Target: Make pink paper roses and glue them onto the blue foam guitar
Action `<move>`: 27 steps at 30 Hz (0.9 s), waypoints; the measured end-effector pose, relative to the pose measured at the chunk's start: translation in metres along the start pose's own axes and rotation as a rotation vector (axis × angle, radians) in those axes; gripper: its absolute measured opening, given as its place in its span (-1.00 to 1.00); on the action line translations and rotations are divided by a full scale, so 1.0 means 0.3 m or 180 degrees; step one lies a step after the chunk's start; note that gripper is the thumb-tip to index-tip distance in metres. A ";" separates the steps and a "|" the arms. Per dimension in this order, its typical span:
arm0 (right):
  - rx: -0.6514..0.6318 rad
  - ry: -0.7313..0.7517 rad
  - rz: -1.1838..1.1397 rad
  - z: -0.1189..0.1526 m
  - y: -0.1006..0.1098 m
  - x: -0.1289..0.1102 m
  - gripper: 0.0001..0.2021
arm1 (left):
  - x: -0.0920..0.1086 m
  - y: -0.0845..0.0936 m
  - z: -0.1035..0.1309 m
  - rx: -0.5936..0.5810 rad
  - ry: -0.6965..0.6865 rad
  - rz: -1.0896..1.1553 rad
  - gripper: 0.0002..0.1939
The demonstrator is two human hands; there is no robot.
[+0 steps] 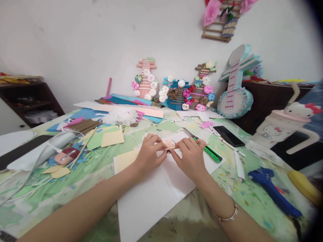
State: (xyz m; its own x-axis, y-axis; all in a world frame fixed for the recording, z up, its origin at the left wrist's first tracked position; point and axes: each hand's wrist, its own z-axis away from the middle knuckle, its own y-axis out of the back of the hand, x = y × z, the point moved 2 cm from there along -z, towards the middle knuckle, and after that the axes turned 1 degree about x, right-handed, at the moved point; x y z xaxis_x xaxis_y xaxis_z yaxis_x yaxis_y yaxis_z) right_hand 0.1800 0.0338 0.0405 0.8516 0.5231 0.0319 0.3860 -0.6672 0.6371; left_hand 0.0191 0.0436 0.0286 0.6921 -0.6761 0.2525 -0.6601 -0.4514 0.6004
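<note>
My left hand (151,152) and my right hand (189,155) meet above a white board (156,198) at the middle of the table. Both pinch a small pale pink paper piece (169,144) between thumbs and fingers; the fingertips partly cover it. A green utility knife (212,153) lies on the board just beyond my right hand, its blade pointing to the back left. Under my left forearm, a cream sheet (125,160) rests on the board's left part.
Paper scraps (112,136) and white string (121,116) lie at the left. Flower-decorated paper instruments (145,80) lean on the back wall. At the right are a black phone (228,135), a blue glue gun (274,191) and a large white cup (272,129).
</note>
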 end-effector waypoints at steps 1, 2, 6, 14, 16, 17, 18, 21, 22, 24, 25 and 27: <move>0.0001 -0.0002 -0.0002 0.000 0.000 0.000 -0.83 | 0.000 0.000 -0.001 -0.0015 0.0016 0.0035 -0.91; 0.0000 0.0000 -0.0006 0.000 0.000 0.000 -0.83 | 0.001 0.001 -0.001 -0.0027 0.0024 0.0066 -0.91; -0.0013 0.0007 -0.0019 -0.001 0.002 0.000 -0.83 | 0.004 0.003 -0.003 -0.0025 -0.0007 0.0133 -0.91; -0.0125 0.0005 0.0093 -0.001 -0.002 0.003 -0.80 | 0.002 -0.005 0.001 0.0069 -0.0308 -0.0187 -0.88; -0.0153 -0.0016 0.0125 0.000 -0.005 0.006 -0.79 | 0.003 -0.007 0.003 0.0043 -0.0373 -0.0313 -0.87; -0.0157 -0.0030 0.0138 0.001 -0.007 0.007 -0.79 | 0.004 -0.007 0.003 0.0028 -0.0396 -0.0378 -0.87; -0.0158 -0.0043 0.0150 0.002 -0.009 0.007 -0.78 | 0.006 -0.008 0.003 0.0008 -0.0420 -0.0438 -0.86; -0.0157 -0.0060 0.0171 0.003 -0.013 0.008 -0.76 | 0.009 -0.009 0.003 -0.0055 -0.0506 -0.0574 -0.85; -0.0164 -0.0062 0.0176 0.003 -0.014 0.008 -0.76 | 0.010 -0.010 0.003 -0.0072 -0.0541 -0.0612 -0.84; -0.0173 -0.0075 0.0189 0.003 -0.015 0.008 -0.75 | 0.011 -0.011 0.002 -0.0093 -0.0599 -0.0681 -0.83; -0.0177 -0.0086 0.0195 0.003 -0.016 0.007 -0.74 | 0.010 -0.012 0.002 -0.0100 -0.0623 -0.0706 -0.83; -0.0188 -0.0105 0.0206 0.003 -0.017 0.006 -0.73 | 0.010 -0.013 0.002 -0.0120 -0.0649 -0.0730 -0.83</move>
State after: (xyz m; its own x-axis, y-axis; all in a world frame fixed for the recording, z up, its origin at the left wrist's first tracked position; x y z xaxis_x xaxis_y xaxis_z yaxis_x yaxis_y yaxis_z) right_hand 0.1801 0.0376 0.0366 0.8857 0.4616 0.0495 0.3092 -0.6661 0.6788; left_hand 0.0236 0.0431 0.0265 0.7465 -0.6636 -0.0480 -0.4794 -0.5864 0.6529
